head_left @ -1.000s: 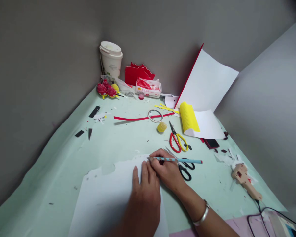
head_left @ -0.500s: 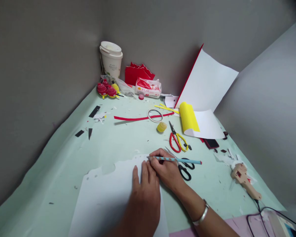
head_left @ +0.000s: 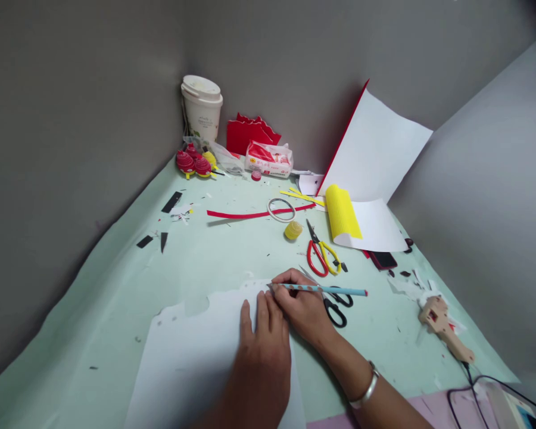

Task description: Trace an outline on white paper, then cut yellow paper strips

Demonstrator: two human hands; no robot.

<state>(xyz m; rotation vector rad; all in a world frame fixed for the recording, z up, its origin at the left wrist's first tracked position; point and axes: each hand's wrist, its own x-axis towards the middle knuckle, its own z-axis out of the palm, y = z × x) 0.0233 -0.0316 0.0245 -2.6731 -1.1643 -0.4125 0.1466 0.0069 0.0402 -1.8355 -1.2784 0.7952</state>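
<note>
A white sheet of paper (head_left: 183,363) with an uneven, cut-away top edge lies in front of me. Pressed flat on its right side is my left hand (head_left: 265,351), fingers stretched out. My right hand (head_left: 301,307) grips a light blue pencil (head_left: 339,291), whose tip touches the paper near its top right edge, just beyond my left fingertips. Small dark marks show along that edge. Black-handled scissors (head_left: 336,313) lie partly under my right hand. Farther off are scissors with red and yellow handles (head_left: 317,256) and a small yellow coil (head_left: 293,230).
A tape roll (head_left: 270,208) rests on a red strip (head_left: 232,215). Yellow corrugated paper (head_left: 343,213) lies by a standing white sheet (head_left: 375,143). To the right is a glue gun (head_left: 444,328) with a cable. A cup (head_left: 202,110) and tissue pack (head_left: 268,159) stand at the back.
The pencil and my right hand have shifted very slightly to the right. My left hand stays flat on the paper; everything else looks the same.
</note>
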